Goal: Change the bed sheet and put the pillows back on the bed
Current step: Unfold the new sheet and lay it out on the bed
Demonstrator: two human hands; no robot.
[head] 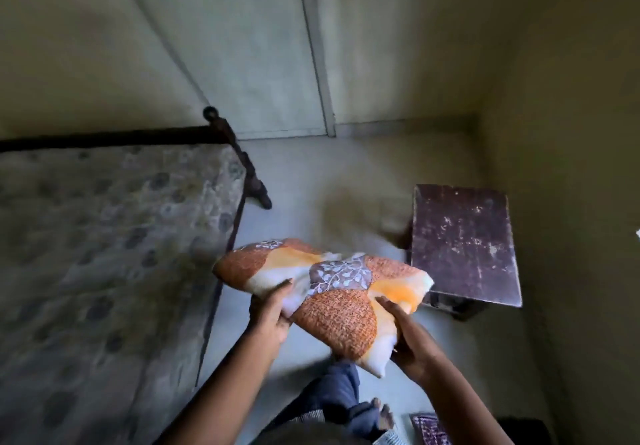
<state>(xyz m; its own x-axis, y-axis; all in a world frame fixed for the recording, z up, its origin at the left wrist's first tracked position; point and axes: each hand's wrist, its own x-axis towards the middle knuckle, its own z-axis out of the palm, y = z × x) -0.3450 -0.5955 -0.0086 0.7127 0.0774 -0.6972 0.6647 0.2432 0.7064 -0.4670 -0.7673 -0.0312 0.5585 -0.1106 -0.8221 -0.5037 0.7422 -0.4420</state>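
Observation:
An orange, white and grey-leafed pillow hangs in the air between the bed and a small table. My left hand grips its near left edge, thumb on top. My right hand grips its near right corner from the side. The bed fills the left of the view, its grey patterned mattress bare of pillows, with a dark metal frame at the far end.
A worn dark-purple small table stands on the right by the wall. A closed pale door is ahead. My foot and blue trouser leg show below the pillow. A purple patterned cloth lies on the floor at the bottom.

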